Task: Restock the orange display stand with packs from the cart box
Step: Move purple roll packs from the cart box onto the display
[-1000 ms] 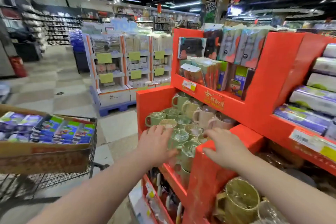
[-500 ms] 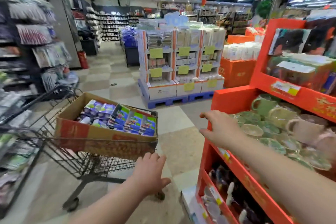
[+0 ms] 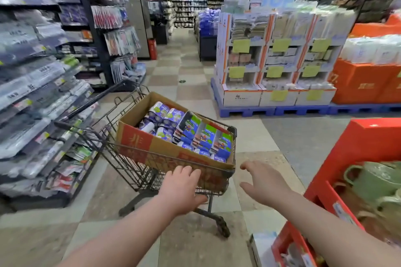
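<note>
Everything is placed off the cart (image 3: 121, 158).

- Left of the cart: a long shelf wall (image 3: 32, 93) of bagged goods, blurred.
- Beyond the cart, to the right: a white cardboard display (image 3: 277, 60) with yellow tags, on a blue pallet (image 3: 271, 111).
- Right of the cart, at your side: the orange display stand (image 3: 364, 143). Only its near corner is in frame, with green mugs (image 3: 373, 180) in its bin.
- In the cart basket: the cardboard box (image 3: 138, 143), open on top and tilted, filling most of the basket.
- Your arms are both stretched forward, bare forearms, palms down.
- Your left hand (image 3: 181, 191) is at the cart's near end with the fingers straight and together and the thumb out to the right. The fingertips sit level with the rim wire and the box's near wall. Can't tell if they touch. It grips nothing.
- Your right hand (image 3: 263, 186) is just off the cart's near right corner, over the floor. The fingers are spread, the thumb is out, and it holds nothing.
- The packs (image 3: 204, 136), blue and green, stand on edge in a row along the right side of the box. They are just past your left fingertips and up-left of your right hand.
- Purple-white rolls (image 3: 160, 115) fill the far part of the box.

Neither hand touches a pack.
</note>
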`<state>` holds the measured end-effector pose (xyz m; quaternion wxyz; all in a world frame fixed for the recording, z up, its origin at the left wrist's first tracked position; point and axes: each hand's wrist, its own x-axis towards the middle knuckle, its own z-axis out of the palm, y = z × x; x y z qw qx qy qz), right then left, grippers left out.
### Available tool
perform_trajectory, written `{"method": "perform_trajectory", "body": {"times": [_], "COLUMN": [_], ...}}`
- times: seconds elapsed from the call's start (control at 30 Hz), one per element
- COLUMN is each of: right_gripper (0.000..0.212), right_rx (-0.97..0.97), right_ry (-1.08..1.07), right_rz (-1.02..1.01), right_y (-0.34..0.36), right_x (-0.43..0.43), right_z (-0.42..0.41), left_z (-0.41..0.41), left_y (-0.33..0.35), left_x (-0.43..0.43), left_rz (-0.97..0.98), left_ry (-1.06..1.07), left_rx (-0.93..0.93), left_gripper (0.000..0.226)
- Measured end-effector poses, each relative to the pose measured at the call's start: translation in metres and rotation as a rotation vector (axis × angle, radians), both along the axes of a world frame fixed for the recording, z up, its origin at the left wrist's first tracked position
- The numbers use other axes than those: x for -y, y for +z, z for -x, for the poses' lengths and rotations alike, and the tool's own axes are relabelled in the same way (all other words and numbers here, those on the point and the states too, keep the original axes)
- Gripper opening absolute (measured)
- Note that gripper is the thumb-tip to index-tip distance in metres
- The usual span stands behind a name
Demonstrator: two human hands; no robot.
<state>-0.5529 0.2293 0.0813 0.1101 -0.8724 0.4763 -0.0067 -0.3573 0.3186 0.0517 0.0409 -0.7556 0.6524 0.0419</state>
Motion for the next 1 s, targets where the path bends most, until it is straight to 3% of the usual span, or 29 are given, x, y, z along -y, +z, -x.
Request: {"method": "perform_trajectory", "body": {"times": [0.4, 0.73, 1.0], "right_gripper": [0.044, 0.042, 0.045], "right_rx": [-0.115, -0.128, -0.161], "right_ry": [0.139, 0.144, 0.036], "right_rz": [-0.176, -0.221, -0.331], "right_y": [-0.059, -0.081, -0.116], "right_x": [0.129, 0.205, 0.256], "right_z": [-0.052, -0.097, -0.148], "left_z": [-0.065, -0.11, -0.16], "left_y": [0.021, -0.02, -0.06], "left_x": [0.143, 0.189, 0.255], "left_rz": [0.007, -0.125, -0.239], "left_ry": [0.111, 0.2, 0.118], "left_rx": [0.032, -0.003, -0.042], "left_gripper": [0.075, 0.074, 0.072]}}
